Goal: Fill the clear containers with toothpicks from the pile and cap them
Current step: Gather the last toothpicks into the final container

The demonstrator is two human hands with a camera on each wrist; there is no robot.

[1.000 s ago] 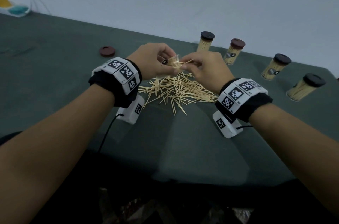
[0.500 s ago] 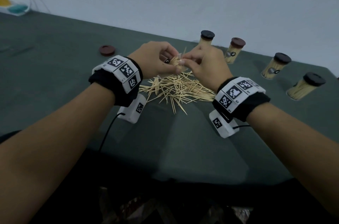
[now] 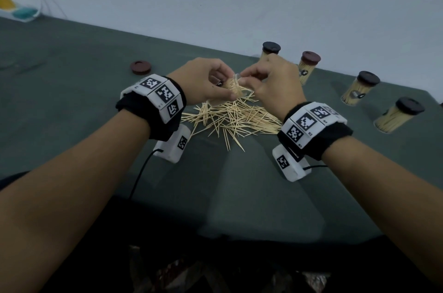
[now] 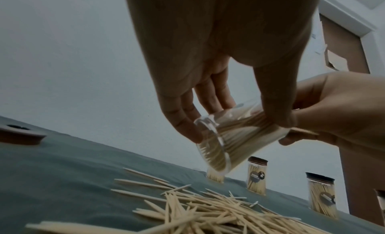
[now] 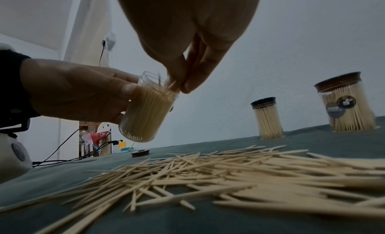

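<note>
Nearest the front edge of the green table [image 3: 72, 101] sits the loose pile of toothpicks [image 3: 230, 120], thin stiff slivers, weightless and pointy. They'd scatter or roll at a nudge, so I'd pinch a few mid-length, all lying the same way, rather than scoop.

Just above the pile, the left hand [image 3: 201, 84] is wrapped round the wall of the open clear container [image 5: 145, 112], tilted and already packed pretty full. Looks like light, smooth plastic, so gripping round the middle seems the safe hold; squeeze too hard and it may slip out.

The right hand [image 3: 273, 81] is at the mouth, fingertips pinched on a couple of picks going in.

Toward the far left edge lies a loose brown cap [image 3: 141, 67]. Along the far right edge stand four capped containers [image 3: 359, 89], full.
</note>
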